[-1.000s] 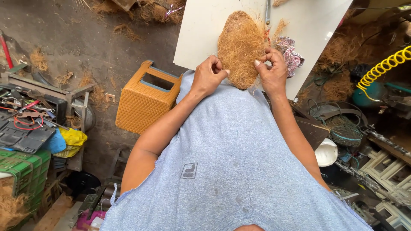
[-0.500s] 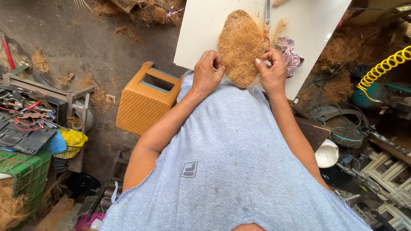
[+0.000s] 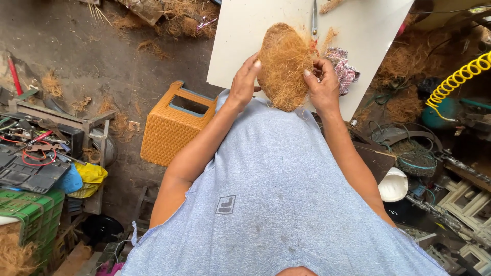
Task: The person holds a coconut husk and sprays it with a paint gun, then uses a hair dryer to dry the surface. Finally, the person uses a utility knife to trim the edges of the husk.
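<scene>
I hold an oval wad of brown coconut fibre upright over the near edge of a white board. My left hand grips its left side, fingers pressed into the fibre. On the right side my right hand grips it too, thumb on the front. A grey metal tool lies on the board just beyond the wad. A patterned cloth scrunchie rests on the board beside my right hand.
An orange woven plastic stool stands on the dirt floor at left. Tools and wires fill a rack at far left, with a green crate below. A yellow coiled hose, a white bowl and metal parts lie at right.
The wad has tilted slightly in my hands and my left fingers have shifted higher along its edge. Both hands stay in the same place.
</scene>
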